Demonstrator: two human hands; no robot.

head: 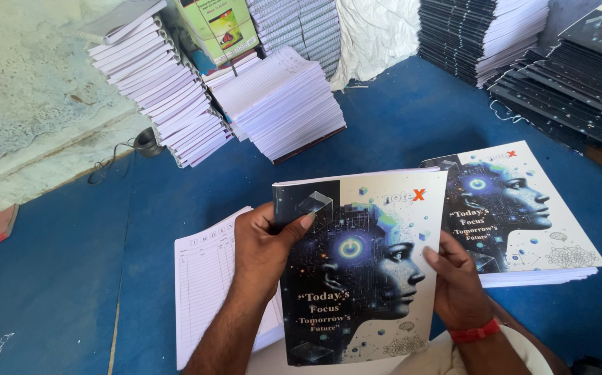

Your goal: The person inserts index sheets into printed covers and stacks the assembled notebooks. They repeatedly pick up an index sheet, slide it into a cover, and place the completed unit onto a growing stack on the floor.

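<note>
I hold a notebook (356,267) upright between both hands, its long side running away from me: my left hand (262,250) grips the spine edge, my right hand (457,285) the outer edge. A matching stack (523,215) lies just beyond my right hand.

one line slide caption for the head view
Both hands, left and right, hold a notebook above the blue floor.

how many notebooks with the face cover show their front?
2. One notebook held between left hand and right hand; one topping the stack just right of it. More covers may lie beneath.
</note>
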